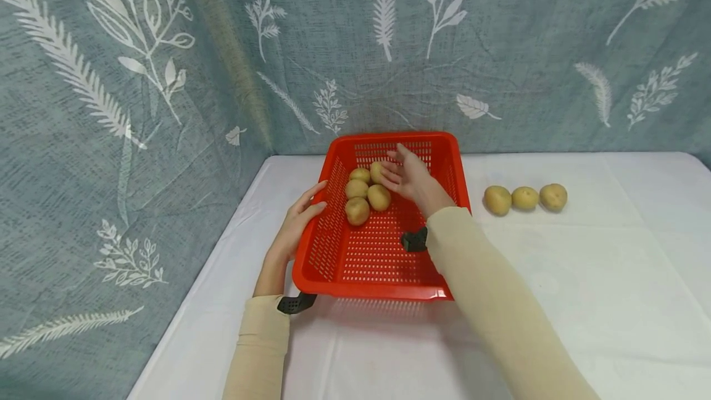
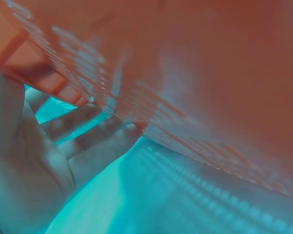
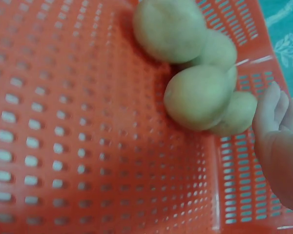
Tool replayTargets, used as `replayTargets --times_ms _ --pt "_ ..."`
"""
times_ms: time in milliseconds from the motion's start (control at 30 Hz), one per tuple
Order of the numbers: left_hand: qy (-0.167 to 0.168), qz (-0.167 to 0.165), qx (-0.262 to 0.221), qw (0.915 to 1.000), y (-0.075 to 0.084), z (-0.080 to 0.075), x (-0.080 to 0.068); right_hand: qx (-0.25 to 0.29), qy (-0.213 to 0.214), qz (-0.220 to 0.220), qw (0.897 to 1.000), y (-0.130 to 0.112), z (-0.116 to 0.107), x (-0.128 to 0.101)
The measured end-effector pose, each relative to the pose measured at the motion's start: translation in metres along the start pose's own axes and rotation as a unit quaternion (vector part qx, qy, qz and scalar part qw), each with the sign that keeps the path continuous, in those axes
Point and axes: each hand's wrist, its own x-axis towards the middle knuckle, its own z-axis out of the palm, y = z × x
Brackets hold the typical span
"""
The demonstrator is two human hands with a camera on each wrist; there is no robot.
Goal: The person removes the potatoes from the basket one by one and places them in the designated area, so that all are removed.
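— Reaching into the basket (image 1: pixel 450 159) with the right hand (image 1: pixel 410 176), fingers spread and straight, gripping nothing; fingertips just beside the nearest potato (image 1: pixel 376 171).

— And the left hand (image 1: pixel 297 221)?

— Laid flat against the basket's outer left wall, fingers straight, pressing rather than clasping. Seen from the left wrist as fingers (image 2: pixel 83 129) under the slotted wall (image 2: pixel 136 92).

— Lying how, the basket?

— Sitting on the white table (image 1: pixel 583 276) near the back-left corner, long axis running away from the body toward the curtain (image 1: pixel 355 48), left side tipped up slightly. Can't tell whether lifted clear.

— Holding what?

— Five potatoes (image 1: pixel 361 193) clustered at the far left of the floor, touching one another, rounded, long axes not clearly readable. From the right wrist, only four plainly seen (image 3: pixel 198 95), crowded into the corner.

— Anything else around?

— Three more potatoes (image 1: pixel 524 197) in a row on the table, right of the basket, well apart from it. Black wrist mounts (image 1: pixel 413 241) on both sleeves. Nothing lying between right hand and cluster.
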Motion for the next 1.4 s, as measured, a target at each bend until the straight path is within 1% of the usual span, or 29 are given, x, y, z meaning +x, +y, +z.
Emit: replayTargets --times_ms 133,200,267,333,367,433,533,600,700,833,900,1000,1233,1400 --pt "0.004 0.004 0.001 1.0000 0.000 -0.001 0.000 -0.038 0.015 -0.006 0.999 0.002 -0.003 0.004" --pt "0.004 0.005 0.002 1.0000 0.000 -0.001 0.001 -0.059 0.035 -0.012 0.998 0.004 -0.005 0.005" --pt "0.002 0.006 0.002 1.0000 0.000 -0.001 0.001 -0.084 0.063 -0.016 0.994 0.007 -0.008 0.006" --pt "0.000 0.006 0.003 1.0000 0.000 0.000 0.001 -0.116 0.090 -0.012 0.989 0.009 -0.011 0.006" --pt "0.000 0.006 0.005 1.0000 0.000 0.000 0.001 -0.135 0.096 -0.007 0.986 0.010 -0.012 0.005" --pt "0.000 0.004 0.006 1.0000 0.000 0.000 0.000 -0.174 0.090 0.009 0.981 0.012 -0.013 0.004" --pt "0.001 0.004 0.010 0.9999 0.001 0.001 0.000 -0.216 0.057 0.034 0.974 0.013 -0.013 0.002" --pt "0.000 0.005 0.012 0.9999 0.001 0.001 0.001 -0.231 0.040 0.046 0.971 0.014 -0.012 0.002" --pt "-0.001 0.007 0.013 0.9999 0.001 0.000 0.001 -0.237 0.027 0.056 0.970 0.015 -0.012 0.002" --pt "-0.001 0.006 0.011 0.9999 0.000 -0.001 0.001 -0.264 0.012 0.059 0.963 0.018 -0.013 0.003" --pt "-0.001 0.005 0.008 1.0000 -0.001 -0.001 0.000 -0.282 0.006 0.059 0.958 0.019 -0.013 0.004" --pt "-0.001 0.005 0.008 1.0000 -0.001 -0.001 0.000 -0.294 0.002 0.063 0.954 0.020 -0.013 0.005" --pt "-0.003 0.005 0.008 1.0000 -0.001 -0.001 0.000 -0.292 0.007 0.066 0.954 0.021 -0.013 0.006" --pt "-0.002 0.003 0.007 1.0000 0.000 -0.001 0.001 -0.314 0.009 0.065 0.947 0.021 -0.013 0.009"
